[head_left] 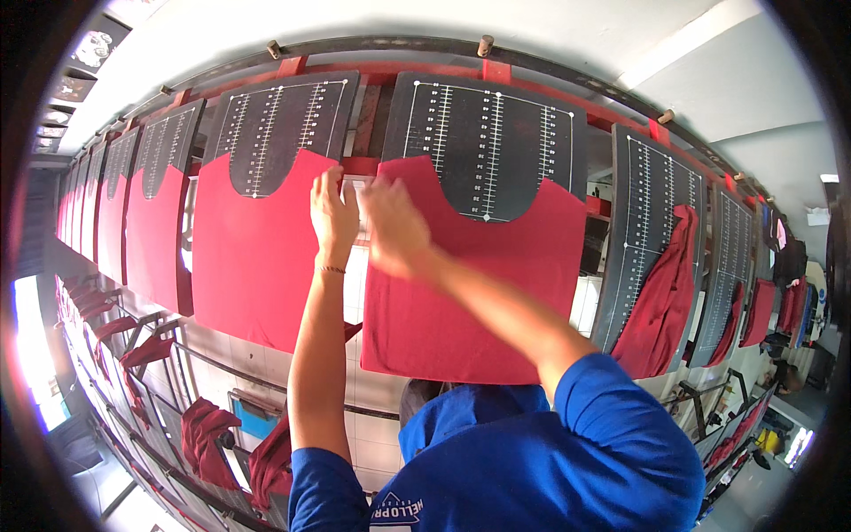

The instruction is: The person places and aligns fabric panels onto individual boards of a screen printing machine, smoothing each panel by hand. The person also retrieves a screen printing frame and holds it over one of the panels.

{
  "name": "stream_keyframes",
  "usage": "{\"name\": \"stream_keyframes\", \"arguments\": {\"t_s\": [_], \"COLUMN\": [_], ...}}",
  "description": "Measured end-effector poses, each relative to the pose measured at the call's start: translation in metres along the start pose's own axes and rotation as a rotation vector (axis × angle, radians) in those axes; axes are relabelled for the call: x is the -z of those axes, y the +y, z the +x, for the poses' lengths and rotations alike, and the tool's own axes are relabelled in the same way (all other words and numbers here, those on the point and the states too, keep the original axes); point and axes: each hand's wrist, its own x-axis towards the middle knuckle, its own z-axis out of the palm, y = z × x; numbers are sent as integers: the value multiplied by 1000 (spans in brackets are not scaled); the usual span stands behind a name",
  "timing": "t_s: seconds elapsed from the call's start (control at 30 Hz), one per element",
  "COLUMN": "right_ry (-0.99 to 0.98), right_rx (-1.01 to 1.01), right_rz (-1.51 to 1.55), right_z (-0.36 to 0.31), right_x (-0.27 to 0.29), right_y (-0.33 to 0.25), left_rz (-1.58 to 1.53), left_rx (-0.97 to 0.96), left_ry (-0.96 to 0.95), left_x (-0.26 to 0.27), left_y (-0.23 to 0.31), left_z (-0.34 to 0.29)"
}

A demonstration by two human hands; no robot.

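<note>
On a ruled black board (465, 151), a red fabric panel (434, 324) lies flat, seemingly for alignment; the left hand (335, 215) and blurred right hand (393, 224) work near its upper-left corner, grips indiscernible.

Red cloth panel (474, 293), scoop-necked, flat on black board (519, 115)

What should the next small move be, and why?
Probably reach right and grasp the bunched cloth: it lies crumpled on its board, while the near cloth, by the right hand, looks spread flat.
</note>
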Motion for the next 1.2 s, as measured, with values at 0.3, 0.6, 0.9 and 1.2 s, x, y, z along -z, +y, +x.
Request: {"name": "stream_keyframes", "arguments": {"t_s": [0.3, 0.6, 0.9, 1.2], "right_ry": [-312, 183, -104, 819], "right_rx": [559, 21, 84, -1171], "right_rz": [125, -213, 232, 429], "right_z": [-234, -175, -438, -556], "right_x": [-9, 73, 7, 74], "right_y": [68, 244, 61, 192], "left_rz": [316, 186, 467, 95], "left_rx": [-36, -454, -261, -858], "left_ry": [-401, -722, -240, -943], "left_x": [4, -18, -112, -94], "left_y": [78, 156, 122, 299], "left_z": [-174, -255, -27, -324]}}
